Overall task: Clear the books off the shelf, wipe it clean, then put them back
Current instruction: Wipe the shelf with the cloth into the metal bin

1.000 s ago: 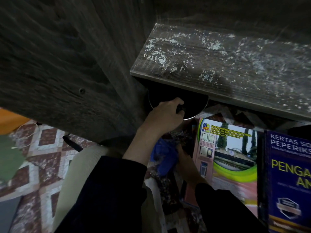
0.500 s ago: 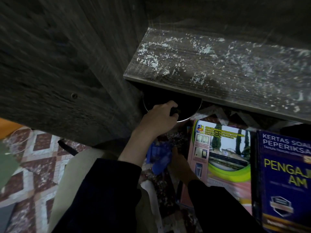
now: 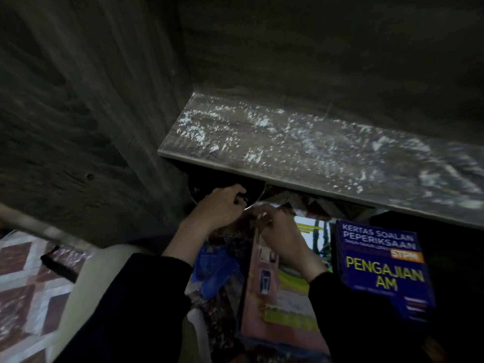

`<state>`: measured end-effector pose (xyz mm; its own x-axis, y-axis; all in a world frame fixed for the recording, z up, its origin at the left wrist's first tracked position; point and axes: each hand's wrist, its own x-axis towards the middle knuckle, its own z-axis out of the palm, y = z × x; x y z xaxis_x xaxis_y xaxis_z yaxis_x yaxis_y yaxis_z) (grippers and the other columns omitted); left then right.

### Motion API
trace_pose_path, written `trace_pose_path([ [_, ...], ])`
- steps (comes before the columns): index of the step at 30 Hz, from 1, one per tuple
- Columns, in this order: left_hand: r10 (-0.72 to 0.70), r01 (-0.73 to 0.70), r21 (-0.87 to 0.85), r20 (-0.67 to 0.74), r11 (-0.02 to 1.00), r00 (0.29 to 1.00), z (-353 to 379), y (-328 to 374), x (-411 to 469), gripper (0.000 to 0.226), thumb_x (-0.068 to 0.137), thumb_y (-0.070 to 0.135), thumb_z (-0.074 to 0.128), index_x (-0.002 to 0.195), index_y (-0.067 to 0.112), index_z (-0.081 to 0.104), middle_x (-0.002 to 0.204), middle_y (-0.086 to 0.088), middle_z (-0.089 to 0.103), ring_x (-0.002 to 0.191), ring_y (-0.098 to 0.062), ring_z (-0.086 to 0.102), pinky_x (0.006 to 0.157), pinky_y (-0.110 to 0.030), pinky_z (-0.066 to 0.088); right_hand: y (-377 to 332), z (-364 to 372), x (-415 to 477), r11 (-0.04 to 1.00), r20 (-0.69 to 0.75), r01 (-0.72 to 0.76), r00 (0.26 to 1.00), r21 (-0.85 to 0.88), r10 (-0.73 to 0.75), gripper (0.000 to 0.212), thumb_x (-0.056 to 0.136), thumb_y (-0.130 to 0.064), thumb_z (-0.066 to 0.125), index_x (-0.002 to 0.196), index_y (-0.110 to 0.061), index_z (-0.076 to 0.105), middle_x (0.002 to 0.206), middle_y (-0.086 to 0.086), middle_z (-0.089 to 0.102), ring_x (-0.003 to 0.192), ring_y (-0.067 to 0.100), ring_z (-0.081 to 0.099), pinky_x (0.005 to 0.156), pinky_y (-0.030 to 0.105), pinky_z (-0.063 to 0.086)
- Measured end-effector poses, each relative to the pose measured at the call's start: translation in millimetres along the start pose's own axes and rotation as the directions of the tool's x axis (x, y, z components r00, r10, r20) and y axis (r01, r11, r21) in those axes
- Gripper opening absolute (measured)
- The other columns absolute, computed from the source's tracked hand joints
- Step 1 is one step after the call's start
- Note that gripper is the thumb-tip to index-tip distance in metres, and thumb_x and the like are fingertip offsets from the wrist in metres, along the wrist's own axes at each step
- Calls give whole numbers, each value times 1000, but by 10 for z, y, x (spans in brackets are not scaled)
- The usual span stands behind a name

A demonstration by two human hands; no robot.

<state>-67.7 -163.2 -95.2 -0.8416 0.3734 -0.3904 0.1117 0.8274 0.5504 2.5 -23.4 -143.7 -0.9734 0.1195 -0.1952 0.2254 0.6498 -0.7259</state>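
As the blue cloth (image 3: 214, 268) was left between the sleeves (image 3: 146, 297), the right hand (image 3: 282, 237), its grip not discernible, was brought beside the left hand (image 3: 220, 208), curled on a dark round rimmed object (image 3: 251, 188). The dusty grey wooden shelf (image 3: 314, 153) stayed unwiped, two glossy books (image 3: 379, 265) laid below.

Reaching forward in dark sleeves, the left hand (image 3: 218, 209) grips a dark round object (image 3: 252, 191), the right hand (image 3: 284, 237) curled just beside it.
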Motion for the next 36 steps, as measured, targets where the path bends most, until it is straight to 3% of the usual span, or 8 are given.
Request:
trace_pose_path([
  [9,149,-149,-19,14,989,989,28,680,-334,37,92,32,53,128,27,53,122,-9,59,112,-21,56,92,-28,45,25,-1159,-424,999,-142,-51,988,21,53,16,90,-16,58,92,-30,62,86,1,70,85,21,64,75,28,46],
  [14,361,-363,-103,-39,926,932,-167,1520,-521,27,95,27,54,121,32,56,114,3,62,106,-14,59,93,-27,47,-183,-2061,-805,999,-314,28,949,26,-19,21,91,-15,60,82,-34,59,66,-8,62,65,9,59,61,19,42],
  [18,591,-602,-9,-181,798,786,-564,2481,-769,30,92,26,56,121,33,59,113,3,66,103,-9,60,85,-17,42,-531,-2893,-1202,987,-530,156,833,-46,-156,28,88,-16,63,79,-42,61,68,-11,66,68,5,62,68,24,47],
  [23,815,-836,87,-296,542,498,-1065,3628,-1170,32,92,24,56,123,30,59,112,4,66,106,-8,60,96,-22,43,-968,-3887,-1560,925,-758,324,547,-199,-355,31,81,-1,60,86,-30,68,76,-5,70,74,25,64,76,31,47],
  [27,888,-823,363,-321,438,330,-1295,4337,-1116,36,91,19,52,127,21,54,119,-6,61,113,-21,54,96,-31,40,-1027,-4578,-1438,913,-811,212,420,-350,-408,32,79,-2,57,100,-24,67,93,0,66,93,22,57,79,28,41],
  [29,884,-764,446,-279,466,377,-1402,4584,-964,40,91,19,51,131,19,51,124,-8,56,115,-24,51,94,-32,40,-990,-4896,-1255,906,-784,81,474,-415,-401,41,76,-9,58,115,-21,63,108,6,63,104,26,51,85,30,38],
  [33,858,-673,555,-163,488,487,-1446,4949,-708,50,90,25,56,137,16,45,129,-11,54,117,-29,52,95,-38,44,-986,-5274,-920,855,-591,-51,744,-517,-313,65,70,-26,55,134,-30,46,130,10,54,122,33,44,102,45,38],
  [36,799,-554,655,-130,514,587,-1415,5124,-581,51,88,27,60,134,11,48,125,-13,56,112,-31,55,89,-38,48,-971,-5398,-768,863,-525,-90,823,-498,-217,64,78,-19,58,137,-35,41,132,5,53,121,29,48,99,44,43],
])
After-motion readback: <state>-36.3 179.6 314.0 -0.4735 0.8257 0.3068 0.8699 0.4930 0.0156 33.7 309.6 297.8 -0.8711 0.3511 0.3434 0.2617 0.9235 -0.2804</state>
